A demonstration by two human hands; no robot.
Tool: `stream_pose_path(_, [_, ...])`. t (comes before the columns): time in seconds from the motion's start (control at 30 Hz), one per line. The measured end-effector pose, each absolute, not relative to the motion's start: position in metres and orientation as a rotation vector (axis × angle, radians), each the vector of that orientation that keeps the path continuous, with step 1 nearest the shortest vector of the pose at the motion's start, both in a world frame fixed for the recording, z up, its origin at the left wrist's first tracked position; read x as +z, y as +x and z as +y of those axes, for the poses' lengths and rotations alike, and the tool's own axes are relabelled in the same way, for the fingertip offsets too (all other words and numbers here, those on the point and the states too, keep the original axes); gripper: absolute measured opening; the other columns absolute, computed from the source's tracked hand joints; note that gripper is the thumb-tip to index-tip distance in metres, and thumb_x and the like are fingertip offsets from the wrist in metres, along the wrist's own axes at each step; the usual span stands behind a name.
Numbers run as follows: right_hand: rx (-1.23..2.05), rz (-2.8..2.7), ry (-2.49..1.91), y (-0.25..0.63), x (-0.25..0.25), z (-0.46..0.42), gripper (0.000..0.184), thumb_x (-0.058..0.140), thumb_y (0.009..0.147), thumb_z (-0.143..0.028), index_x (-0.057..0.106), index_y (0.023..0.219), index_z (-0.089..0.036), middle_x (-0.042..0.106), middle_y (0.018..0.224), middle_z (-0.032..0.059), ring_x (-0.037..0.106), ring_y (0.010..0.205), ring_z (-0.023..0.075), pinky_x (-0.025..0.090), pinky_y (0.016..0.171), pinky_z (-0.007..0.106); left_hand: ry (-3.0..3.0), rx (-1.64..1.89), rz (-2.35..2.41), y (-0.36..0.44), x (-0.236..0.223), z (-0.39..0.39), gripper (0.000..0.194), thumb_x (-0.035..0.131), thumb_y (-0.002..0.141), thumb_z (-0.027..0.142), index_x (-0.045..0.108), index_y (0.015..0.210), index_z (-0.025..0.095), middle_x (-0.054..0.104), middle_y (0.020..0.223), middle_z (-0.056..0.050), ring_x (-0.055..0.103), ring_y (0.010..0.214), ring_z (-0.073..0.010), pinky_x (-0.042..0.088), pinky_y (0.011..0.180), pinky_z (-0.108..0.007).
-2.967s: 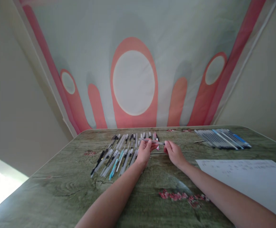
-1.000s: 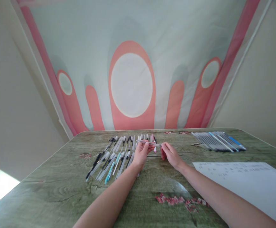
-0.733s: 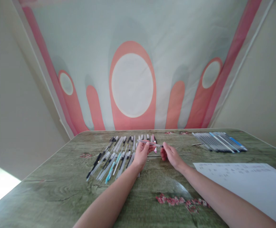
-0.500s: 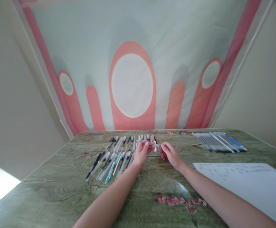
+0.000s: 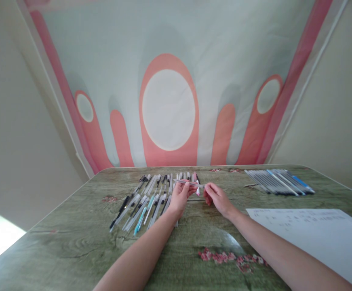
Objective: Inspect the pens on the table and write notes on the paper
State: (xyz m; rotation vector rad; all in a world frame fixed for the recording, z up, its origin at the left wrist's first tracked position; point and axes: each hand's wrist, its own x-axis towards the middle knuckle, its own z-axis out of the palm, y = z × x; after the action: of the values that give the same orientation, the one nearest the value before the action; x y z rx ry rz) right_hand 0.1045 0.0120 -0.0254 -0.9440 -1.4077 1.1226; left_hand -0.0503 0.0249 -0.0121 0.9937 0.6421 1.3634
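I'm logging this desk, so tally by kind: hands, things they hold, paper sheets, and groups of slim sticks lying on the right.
Hands: 2, left hand and right hand
Held pen-like stick: 1
Paper sheet: 1
Group of slim sticks: 1, its pieces too close-set to count surely
Total: 5

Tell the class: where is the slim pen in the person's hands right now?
In the head view, the slim pen is near the middle, spanning from the left hand to the right hand, left of the white paper.
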Motion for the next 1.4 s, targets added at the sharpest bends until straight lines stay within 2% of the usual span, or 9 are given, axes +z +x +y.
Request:
stream_pose_path(0.17, [1.166,-1.382,-0.977,0.103,-0.027,0.013,0.042,0.035,0.082,-0.051,0.049,0.062,-0.017,0.051,0.050,-0.0020,0.046,0.042,0.0089,0.037,0.042,0.021,1.018,1.349,0.641,-0.051,-0.012,0.026,0.031,0.059,0.072,0.035,0.043,0.090,0.015,0.064,0.086,-0.006,0.062,0.074,-0.0137,0.045,0.078,-0.033])
stream_pose_path(0.37, [1.194,-1.347,-0.925,0.103,-0.028,0.013,0.034,0.039,0.080,-0.050,0.049,0.071,-0.019,0.054,0.061,-0.0028,0.047,0.044,0.0085,0.037,0.041,0.020,1.012,1.365,0.640,-0.051,-0.013,0.026,0.030,0.057,0.073,0.036,0.042,0.091,0.016,0.063,0.087,-0.007,0.062,0.075,-0.0137,0.045,0.079,-0.034])
stream_pose_path(0.77, [1.166,-1.323,-0.994,0.106,-0.033,0.019,0.039,0.040,0.078,-0.053,0.046,0.063,-0.018,0.047,0.049,-0.0046,0.045,0.040,0.0087,0.036,0.041,0.022,1.137,1.356,0.652,-0.047,-0.010,0.021,0.028,0.057,0.073,0.036,0.043,0.089,0.016,0.063,0.089,-0.007,0.062,0.074,-0.0140,0.046,0.077,-0.034])
stream_pose_path(1.0, [1.118,-1.324,-0.956,0.102,-0.030,0.017,0.031,0.043,0.078,-0.050,0.048,0.084,-0.020,0.053,0.064,-0.0028,0.047,0.045,0.0091,0.038,0.039,0.021,0.855,1.374,0.613,-0.044,-0.003,0.019,0.019,0.058,0.075,0.027,0.048,0.085,0.015,0.064,0.086,-0.006,0.061,0.075,-0.0103,0.046,0.078,-0.027])
stream_pose_path(1.07, [1.015,-1.433,-0.946,0.101,-0.023,0.012,0.036,0.051,0.074,-0.045,0.046,0.101,-0.022,0.057,0.079,0.0003,0.053,0.059,0.0111,0.042,0.046,0.022,0.744,1.327,0.596,-0.043,0.000,0.017,0.014,0.057,0.076,0.023,0.051,0.084,0.014,0.064,0.084,-0.005,0.061,0.075,-0.0092,0.046,0.078,-0.023])
stream_pose_path(1.13, [0.897,-1.558,-0.907,0.100,-0.015,0.005,0.048,0.055,0.073,-0.041,0.040,0.115,-0.023,0.055,0.100,0.0042,0.055,0.080,0.0142,0.046,0.062,0.025,0.698,1.228,0.588,-0.040,0.004,0.014,0.012,0.056,0.076,0.021,0.054,0.084,0.013,0.064,0.084,-0.005,0.060,0.076,-0.0096,0.046,0.076,-0.022])
stream_pose_path(1.2, [0.783,-1.653,-0.847,0.099,-0.006,-0.002,0.052,0.054,0.075,-0.039,0.037,0.122,-0.023,0.050,0.111,0.0061,0.051,0.095,0.0163,0.043,0.079,0.029,0.719,1.120,0.581,-0.037,0.006,0.009,0.015,0.056,0.076,0.022,0.056,0.088,0.013,0.064,0.086,-0.006,0.060,0.077,-0.0105,0.047,0.075,-0.022])
stream_pose_path(1.3, [0.637,-1.737,-0.831,0.101,0.005,-0.007,0.037,0.043,0.082,-0.038,0.047,0.116,-0.023,0.052,0.110,0.0060,0.049,0.099,0.0172,0.037,0.088,0.033,0.775,1.031,0.583,-0.032,0.007,0.002,0.018,0.058,0.075,0.024,0.057,0.090,0.014,0.064,0.085,-0.005,0.060,0.076,-0.0109,0.046,0.075,-0.023])
stream_pose_path(1.4, [0.558,-1.812,-0.930,0.108,0.015,-0.003,0.033,0.036,0.085,-0.040,0.061,0.097,-0.023,0.061,0.092,0.0048,0.054,0.089,0.0179,0.039,0.083,0.033,0.846,0.970,0.613,-0.028,0.005,-0.003,0.019,0.057,0.075,0.030,0.058,0.083,0.013,0.064,0.079,-0.005,0.059,0.068,-0.0102,0.046,0.069,-0.023])
